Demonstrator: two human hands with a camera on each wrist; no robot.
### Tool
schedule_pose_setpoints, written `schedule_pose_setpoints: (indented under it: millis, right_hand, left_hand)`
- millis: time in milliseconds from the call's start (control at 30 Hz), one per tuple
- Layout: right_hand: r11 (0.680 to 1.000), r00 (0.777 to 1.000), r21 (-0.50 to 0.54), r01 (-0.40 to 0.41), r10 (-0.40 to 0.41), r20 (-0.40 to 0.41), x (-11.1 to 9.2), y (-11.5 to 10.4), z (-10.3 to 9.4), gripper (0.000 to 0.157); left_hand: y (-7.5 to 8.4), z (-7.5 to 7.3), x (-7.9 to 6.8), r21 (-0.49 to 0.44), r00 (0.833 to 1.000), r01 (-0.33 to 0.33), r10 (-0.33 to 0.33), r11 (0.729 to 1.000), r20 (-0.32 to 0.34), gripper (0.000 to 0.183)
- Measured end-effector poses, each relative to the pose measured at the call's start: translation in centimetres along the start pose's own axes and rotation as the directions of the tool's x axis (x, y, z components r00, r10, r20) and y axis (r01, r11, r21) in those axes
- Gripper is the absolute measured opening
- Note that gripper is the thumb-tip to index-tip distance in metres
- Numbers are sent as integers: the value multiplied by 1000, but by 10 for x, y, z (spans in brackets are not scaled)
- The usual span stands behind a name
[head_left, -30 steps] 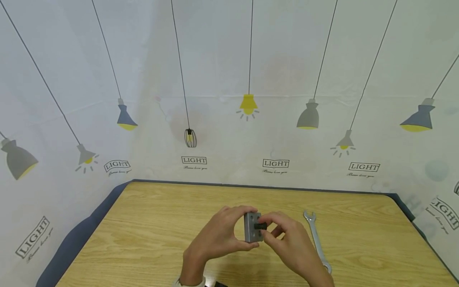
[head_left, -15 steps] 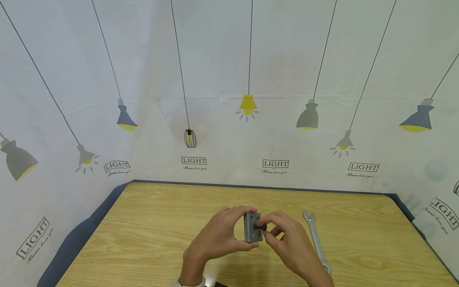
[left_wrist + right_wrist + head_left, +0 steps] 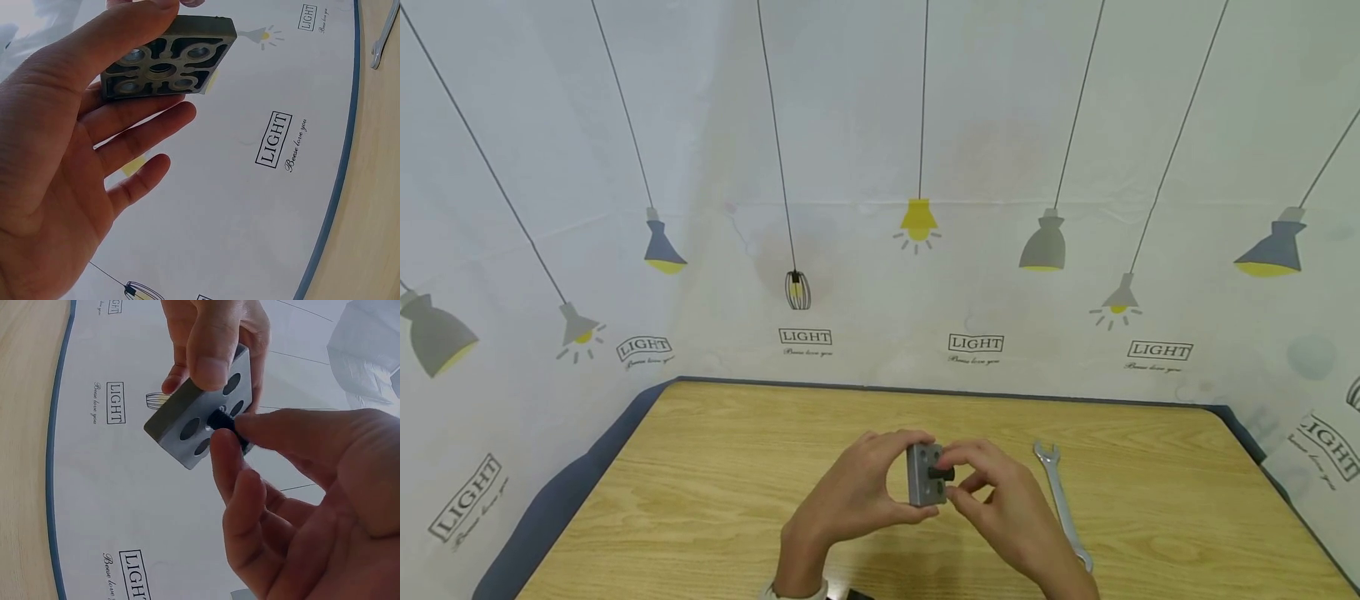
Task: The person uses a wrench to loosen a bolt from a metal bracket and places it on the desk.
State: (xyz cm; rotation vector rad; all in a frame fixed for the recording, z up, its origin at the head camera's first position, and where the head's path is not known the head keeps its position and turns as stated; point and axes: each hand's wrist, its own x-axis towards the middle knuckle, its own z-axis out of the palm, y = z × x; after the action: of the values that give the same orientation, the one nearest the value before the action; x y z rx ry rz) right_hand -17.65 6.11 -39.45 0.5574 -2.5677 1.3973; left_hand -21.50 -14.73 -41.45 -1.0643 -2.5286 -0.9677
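Observation:
A grey square plate [image 3: 918,487] with several round holes is held upright above the table by my left hand [image 3: 859,492], thumb and fingers on opposite edges. The left wrist view shows the ribbed back of the plate [image 3: 165,59], where no bolt end can be made out in the centre hole. A black bolt [image 3: 220,420] stands out from the middle of the plate's front. My right hand [image 3: 1003,504] pinches this bolt between thumb and finger, which partly cover it. How deep the bolt sits cannot be seen.
A combination wrench [image 3: 1062,504] lies on the wooden table [image 3: 715,483], to the right of the right hand. Behind the table hangs a white cloth [image 3: 865,275] printed with lamps. A small black object [image 3: 857,595] is cut off at the bottom edge.
Both hands and the plate have shifted very slightly left. The right fingers have changed position a little around the bolt. The wrench has stayed put.

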Motion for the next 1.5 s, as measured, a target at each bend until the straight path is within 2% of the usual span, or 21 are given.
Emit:
schedule_pose_setpoints:
  millis: [100,233,367,567,900,1133,1500]
  right_hand:
    - [997,996,24,-72,73,-48,0,-2,-1,22]
    - [982,978,33,-186,188,-92,1,-4,-1,13]
    - [965,963,22,-260,260,-69,2,-2,-1,12]
    - [944,944,5,-330,330,-5,3,-1,2,20]
    - [943,943,6,-333,333,9,5,-1,6,16]
    - [950,950,0,-311,311,5,5,-1,6,16]
    - [958,958,6,-286,286,2,5,-1,5,13]
  left_hand:
    - [-1,0,0,9,1000,-13,13,1000,-7,68]
    - [-1,0,0,12,1000,-19,19,1000,-9,69]
    - [0,0,0,5,1000,-10,10,1000,-1,68]
    - [1,1,0,18,1000,-18,18,1000,-2,68]
    - [1,0,0,13,1000,-23,23,1000,-4,67]
    - [0,1,0,12,999,-35,35,999,-6,67]
    - [1,1,0,-3,1000,-6,6,1000,17,67]
